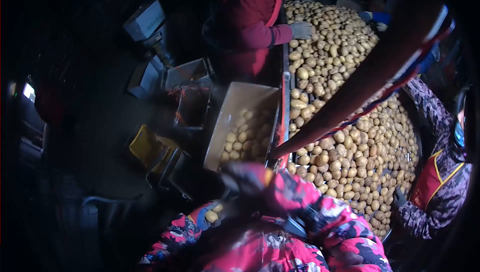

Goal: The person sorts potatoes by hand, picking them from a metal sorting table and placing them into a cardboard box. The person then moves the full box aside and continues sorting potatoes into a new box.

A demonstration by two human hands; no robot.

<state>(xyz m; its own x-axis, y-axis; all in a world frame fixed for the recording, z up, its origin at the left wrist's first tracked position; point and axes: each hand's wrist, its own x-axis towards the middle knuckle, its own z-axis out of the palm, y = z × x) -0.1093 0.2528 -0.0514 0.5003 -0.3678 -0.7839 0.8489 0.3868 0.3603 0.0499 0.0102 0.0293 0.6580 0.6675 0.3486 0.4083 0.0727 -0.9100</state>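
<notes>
My left hand point(201, 216), in a blue-grey glove, is closed around a few potatoes point(212, 216) at the lower middle. My right hand point(245, 177), in a dark glove, is smeared by motion at the near edge of an open box point(223, 117). Whether it holds anything does not show. Potatoes lie in the lower part of that box, partly in shadow. To the right of both hands, a long sorting table point(286, 97) carries a thick layer of loose potatoes point(360, 157).
A dark red pole point(350, 92) slants across the table. One co-worker point(257, 27) stands at the far left side of the table, another point(440, 172) at the right. A yellow seat point(145, 147), crates point(192, 97) and white boxes point(145, 20) stand to the left.
</notes>
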